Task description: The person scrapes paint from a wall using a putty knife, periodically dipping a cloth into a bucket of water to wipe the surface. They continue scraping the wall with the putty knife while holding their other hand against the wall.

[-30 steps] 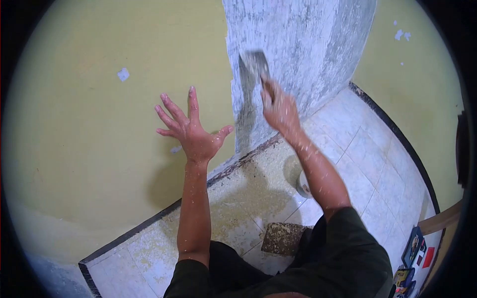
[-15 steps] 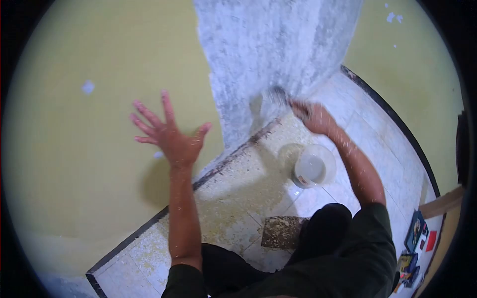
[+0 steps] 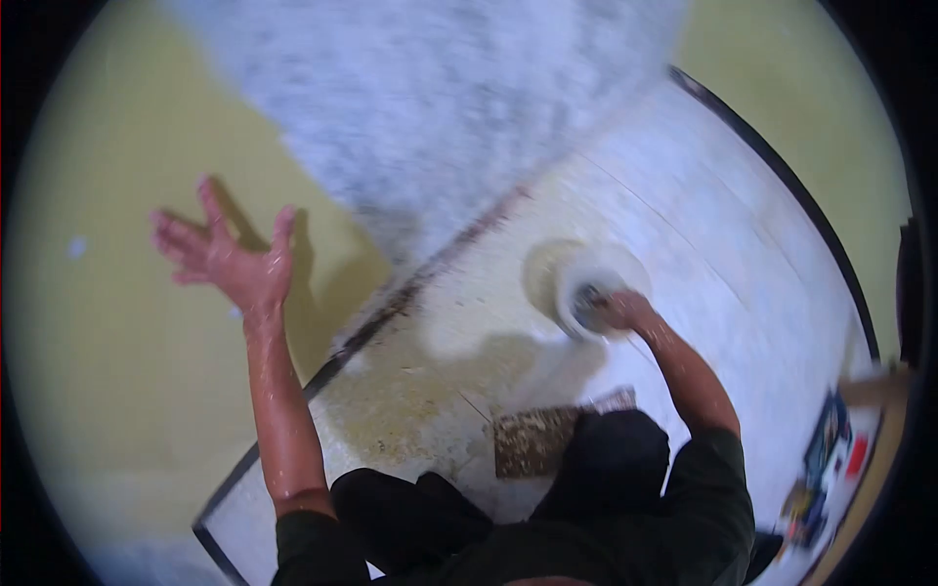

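My left hand (image 3: 249,273) is open, fingers spread against the yellow-green wall (image 3: 117,361), and its shadow falls beside it. Pale flecks dot that forearm. Down at a translucent white bucket (image 3: 625,264), my right hand (image 3: 626,312) is closed around a paintbrush (image 3: 588,297). The brush head dips inside the bucket, smeared by motion, and the fingers hide most of the handle. Above the bucket, a wide grey-white stripped patch (image 3: 420,107) of wall reaches down to the floor edge.
Yellow paint flakes cover the tiled floor (image 3: 410,391) along the dark baseboard (image 3: 332,366). A brown, flake-covered mat (image 3: 528,444) lies by my knees (image 3: 616,464). At the right, several small items (image 3: 806,508) sit beside a wooden edge (image 3: 874,479).
My right hand has brought the brush from the stripped wall down into the bucket. The view has shifted; my left hand, still spread on the wall, now appears further left.
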### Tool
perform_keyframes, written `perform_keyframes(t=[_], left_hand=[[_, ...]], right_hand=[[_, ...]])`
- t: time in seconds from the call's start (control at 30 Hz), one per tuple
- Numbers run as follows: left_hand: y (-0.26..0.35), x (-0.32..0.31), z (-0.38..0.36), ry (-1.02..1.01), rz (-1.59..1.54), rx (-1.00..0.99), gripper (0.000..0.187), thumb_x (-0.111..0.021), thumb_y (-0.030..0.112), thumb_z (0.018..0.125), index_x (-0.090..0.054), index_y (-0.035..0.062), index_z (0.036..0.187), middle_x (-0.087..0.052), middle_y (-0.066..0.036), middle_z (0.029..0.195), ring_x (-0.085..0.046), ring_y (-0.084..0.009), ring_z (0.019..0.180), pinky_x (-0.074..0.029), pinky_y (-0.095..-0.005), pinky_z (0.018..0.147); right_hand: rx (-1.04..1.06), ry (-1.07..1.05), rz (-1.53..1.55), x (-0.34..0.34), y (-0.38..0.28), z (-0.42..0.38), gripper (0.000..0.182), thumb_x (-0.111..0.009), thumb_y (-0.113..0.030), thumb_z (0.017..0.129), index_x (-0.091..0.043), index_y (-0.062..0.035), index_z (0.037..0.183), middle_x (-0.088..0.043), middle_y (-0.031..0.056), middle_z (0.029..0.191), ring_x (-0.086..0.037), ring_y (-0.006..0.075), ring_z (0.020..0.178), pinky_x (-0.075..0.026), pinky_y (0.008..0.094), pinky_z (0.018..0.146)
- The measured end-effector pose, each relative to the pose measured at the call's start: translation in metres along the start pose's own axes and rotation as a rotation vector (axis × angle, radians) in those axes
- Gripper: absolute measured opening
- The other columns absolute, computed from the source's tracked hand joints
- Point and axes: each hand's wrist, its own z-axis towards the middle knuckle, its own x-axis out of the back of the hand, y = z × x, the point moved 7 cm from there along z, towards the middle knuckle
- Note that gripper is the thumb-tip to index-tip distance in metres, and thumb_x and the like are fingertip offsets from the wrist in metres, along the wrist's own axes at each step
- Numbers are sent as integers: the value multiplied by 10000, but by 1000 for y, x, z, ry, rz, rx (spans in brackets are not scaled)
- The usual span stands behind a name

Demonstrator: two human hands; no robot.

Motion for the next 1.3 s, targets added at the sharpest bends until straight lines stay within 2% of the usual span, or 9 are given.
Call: perform_keyframes(t=[0.1, 0.17, 0.27, 0.33, 0.4, 0.6, 0.67, 0.73, 1.3], left_hand=[[-26, 34, 65, 89, 195, -65, 1045, -741, 769, 677, -372, 344, 1557, 49, -214, 1676, 112, -491, 1514, 15, -859, 1013], [-32, 63, 106, 112, 283, -128, 1073, -736, 787, 651, -368, 349, 1558, 36, -182, 1687, 89, -479, 1524, 14, -851, 1025], [-40, 103, 165, 160, 397, -177, 1108, -723, 821, 628, -355, 352, 1562, 18, -167, 1691, 56, -465, 1531, 2, -850, 1026], [-31, 123, 204, 204, 414, -187, 1120, -729, 817, 628, -348, 342, 1567, -7, -173, 1690, 31, -452, 1536, -10, -841, 1035], [-21, 142, 234, 244, 441, -198, 1131, -735, 813, 627, -342, 331, 1572, -32, -178, 1688, 6, -439, 1541, -22, -832, 1044], [11, 141, 281, 329, 498, -113, 1172, -674, 872, 626, -308, 310, 1587, -54, -188, 1684, -27, -478, 1527, -50, -832, 1039], [9, 139, 279, 347, 489, -107, 1194, -638, 906, 616, -296, 308, 1592, -57, -193, 1682, -26, -491, 1522, -51, -832, 1035], [8, 139, 279, 348, 514, -99, 1205, -619, 923, 610, -295, 304, 1593, -46, -197, 1682, -14, -488, 1524, -44, -832, 1034], [6, 138, 280, 293, 534, -64, 1189, -548, 957, 634, -280, 311, 1595, -10, -207, 1681, 33, -498, 1520, -29, -845, 1021]], right_hand=[[209, 13, 215, -27, 14, 42, 522, -554, -473, 937, -647, -148, 1335, -608, 124, 1392, -559, 296, 1302, -399, 399, 1130], [371, 131, 96, -75, 43, 67, 610, -578, -457, 913, -558, -116, 1418, -545, 151, 1457, -522, 314, 1341, -367, 412, 1160], [252, 107, 32, -116, 60, 85, 553, -577, -334, 895, -532, -81, 1385, -574, 237, 1372, -572, 381, 1246, -475, 477, 1037], [54, -88, 217, -61, 27, 50, 589, -632, -340, 848, -533, -61, 1358, -583, 254, 1340, -595, 386, 1208, -495, 473, 1010], [118, -75, 45, -85, 27, 60, 632, -674, -335, 804, -533, -43, 1347, -601, 232, 1318, -609, 391, 1189, -498, 463, 1010], [2, -199, -74, -121, 34, 80, 651, -708, -298, 762, -556, -65, 1349, -636, 153, 1292, -624, 315, 1209, -487, 437, 1035], [126, -177, -247, -120, 27, 78, 576, -701, -304, 779, -601, -97, 1307, -640, 140, 1284, -622, 309, 1216, -489, 430, 1036], [-25, -109, -48, -106, 27, 74, 539, -692, -296, 784, -626, -135, 1294, -638, 130, 1291, -617, 315, 1224, -490, 426, 1039], [35, -82, -23, -63, -6, 69, 584, -675, -319, 797, -589, -142, 1347, -626, 128, 1322, -598, 311, 1250, -470, 428, 1069]])
